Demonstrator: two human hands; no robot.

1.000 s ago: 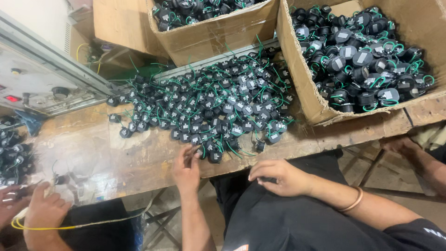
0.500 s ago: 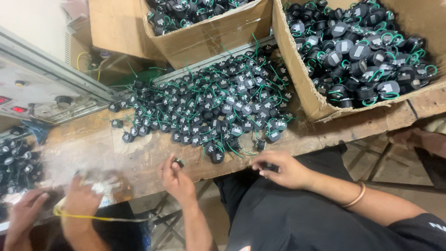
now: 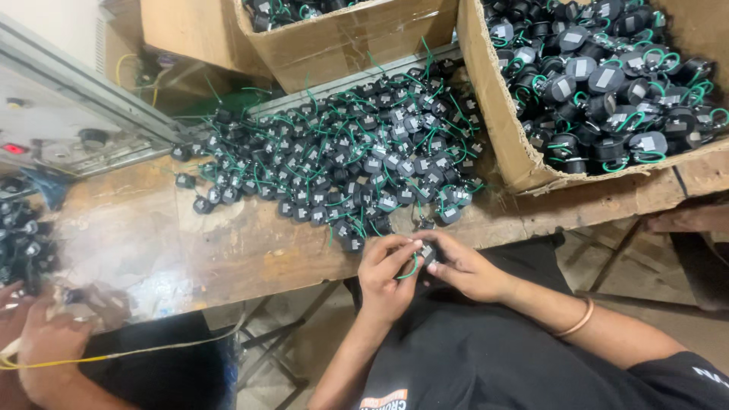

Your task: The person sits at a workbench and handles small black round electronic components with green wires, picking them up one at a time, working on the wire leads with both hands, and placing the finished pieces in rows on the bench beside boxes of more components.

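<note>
My left hand [image 3: 386,275] and my right hand [image 3: 463,267] meet at the front edge of the wooden bench [image 3: 250,250]. Together they hold one small black round part with a green wire loop [image 3: 419,260], which shows between the fingers. Just beyond the hands lies a big heap of the same black parts with green wires [image 3: 349,163], spread over the bench. A bangle sits on my right forearm [image 3: 575,322].
A cardboard box [image 3: 497,114] at the right is full of larger black parts with green wires. A second box [image 3: 342,42] stands at the back. A grey machine panel [image 3: 68,121] is at the left. Another person's hands [image 3: 45,334] hold a yellow wire at the lower left.
My two hands, apart before, have come together at the bench edge around one part. The other person's hands have shifted lower left.
</note>
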